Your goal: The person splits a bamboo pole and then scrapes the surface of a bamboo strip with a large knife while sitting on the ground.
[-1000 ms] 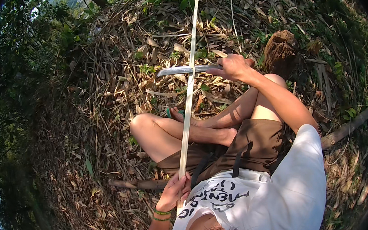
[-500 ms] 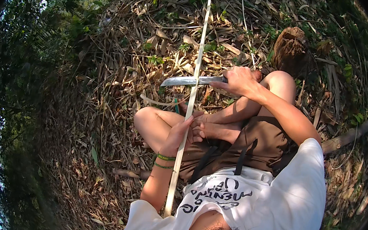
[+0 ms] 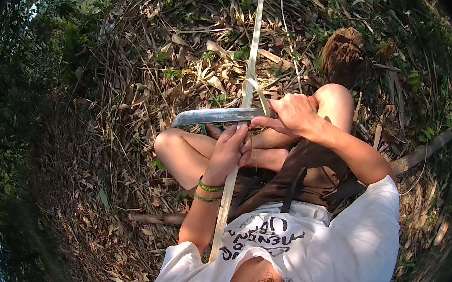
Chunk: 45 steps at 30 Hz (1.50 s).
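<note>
A long, pale strip that looks like split bamboo (image 3: 254, 49) runs from the far ground, between my legs, back to my white shirt. My left hand (image 3: 230, 148), closed round the strip, sits just on my side of the blade. My right hand (image 3: 294, 114) grips the handle of a large knife (image 3: 217, 116), whose broad grey blade lies across the strip and points left. From the strip beside the blade, a thin sliver (image 3: 260, 96) curls up toward the handle. Most of the handle is hidden in my fist.
I sit cross-legged on dry leaves (image 3: 191, 53). A broken brown stump (image 3: 343, 54) stands beyond my right knee. One pole (image 3: 431, 150) lies at my right, and a shorter stick (image 3: 156, 218) at my left. A thin pale strand (image 3: 286, 25) trails away ahead.
The knife has come back along the strip toward me, and a thin sliver now curls up by the blade. My left hand has shifted forward, close to the blade.
</note>
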Available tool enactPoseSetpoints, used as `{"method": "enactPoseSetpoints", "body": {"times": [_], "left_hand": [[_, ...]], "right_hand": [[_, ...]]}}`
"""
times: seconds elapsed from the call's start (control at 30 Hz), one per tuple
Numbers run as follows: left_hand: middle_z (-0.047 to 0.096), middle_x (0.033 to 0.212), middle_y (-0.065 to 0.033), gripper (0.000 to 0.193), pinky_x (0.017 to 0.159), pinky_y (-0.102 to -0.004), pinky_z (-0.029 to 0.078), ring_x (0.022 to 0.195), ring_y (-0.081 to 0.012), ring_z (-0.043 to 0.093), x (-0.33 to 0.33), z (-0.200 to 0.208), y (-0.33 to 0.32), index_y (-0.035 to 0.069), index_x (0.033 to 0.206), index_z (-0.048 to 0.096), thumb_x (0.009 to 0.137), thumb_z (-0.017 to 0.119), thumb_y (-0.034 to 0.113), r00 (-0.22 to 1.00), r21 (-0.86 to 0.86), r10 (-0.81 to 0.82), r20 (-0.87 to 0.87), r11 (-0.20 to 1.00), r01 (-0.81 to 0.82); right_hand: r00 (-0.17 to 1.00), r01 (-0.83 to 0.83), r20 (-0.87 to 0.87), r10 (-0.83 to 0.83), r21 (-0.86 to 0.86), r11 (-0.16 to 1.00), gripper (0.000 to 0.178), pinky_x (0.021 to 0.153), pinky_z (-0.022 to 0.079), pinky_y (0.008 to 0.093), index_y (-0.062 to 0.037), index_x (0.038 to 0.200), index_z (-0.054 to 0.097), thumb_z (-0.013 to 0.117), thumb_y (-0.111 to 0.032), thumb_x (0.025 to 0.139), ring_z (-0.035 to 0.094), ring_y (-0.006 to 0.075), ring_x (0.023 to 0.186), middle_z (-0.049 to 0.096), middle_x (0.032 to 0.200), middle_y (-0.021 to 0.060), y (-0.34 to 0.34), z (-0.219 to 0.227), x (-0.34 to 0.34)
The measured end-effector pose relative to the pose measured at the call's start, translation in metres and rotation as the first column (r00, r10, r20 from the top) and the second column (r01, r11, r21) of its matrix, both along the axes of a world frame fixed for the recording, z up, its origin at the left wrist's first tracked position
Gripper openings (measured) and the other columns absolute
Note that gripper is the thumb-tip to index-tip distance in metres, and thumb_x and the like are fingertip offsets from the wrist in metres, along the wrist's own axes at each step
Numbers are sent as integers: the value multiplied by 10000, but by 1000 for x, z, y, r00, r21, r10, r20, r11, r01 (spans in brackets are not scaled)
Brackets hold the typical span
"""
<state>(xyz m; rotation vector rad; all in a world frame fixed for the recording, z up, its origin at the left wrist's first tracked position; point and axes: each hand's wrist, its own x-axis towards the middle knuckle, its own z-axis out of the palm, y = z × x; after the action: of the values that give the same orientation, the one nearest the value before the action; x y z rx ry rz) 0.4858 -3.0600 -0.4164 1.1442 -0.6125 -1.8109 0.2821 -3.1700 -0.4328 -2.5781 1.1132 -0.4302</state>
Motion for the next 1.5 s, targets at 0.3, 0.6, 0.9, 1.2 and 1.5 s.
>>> {"method": "enactPoseSetpoints", "body": {"times": [0.3,0.6,0.9,1.2,1.5], "left_hand": [[411,626,37,232,378,-197,329,412,-65,383,18,13,26,53,1154,546,1092,429,244,999,-82,28,-35,996,-30],[592,772,-60,218,848,-378,610,931,-284,699,27,7,41,33,1176,551,1082,422,181,978,-18,85,-189,996,-90],[586,817,-37,293,716,-294,554,838,-200,653,27,-22,36,56,1093,619,1062,487,316,995,116,92,44,989,-97],[414,560,51,391,387,-224,274,421,-61,375,21,-17,36,116,768,497,1064,503,372,932,-86,152,328,988,-131],[409,568,67,418,432,-214,265,475,-27,357,14,-38,2,109,776,544,1060,508,414,924,-176,136,356,981,-76]], "right_hand": [[992,105,69,-105,-10,994,856,628,535,510,20,649,637,503,-800,854,644,440,608,597,577,249,-63,-4,15],[994,103,8,-108,231,967,888,691,518,524,-10,685,696,440,-845,846,661,394,667,636,625,215,-58,13,30],[967,158,-222,-121,158,975,1025,711,574,491,83,735,698,417,-901,799,714,393,765,693,741,244,-50,-7,29],[978,175,-130,-161,108,979,959,706,569,499,50,746,709,452,-872,814,707,405,741,682,717,243,-45,10,40],[991,133,-46,-128,112,985,873,808,554,520,33,843,731,513,-812,839,702,433,878,697,843,269,-44,-4,51]]}}
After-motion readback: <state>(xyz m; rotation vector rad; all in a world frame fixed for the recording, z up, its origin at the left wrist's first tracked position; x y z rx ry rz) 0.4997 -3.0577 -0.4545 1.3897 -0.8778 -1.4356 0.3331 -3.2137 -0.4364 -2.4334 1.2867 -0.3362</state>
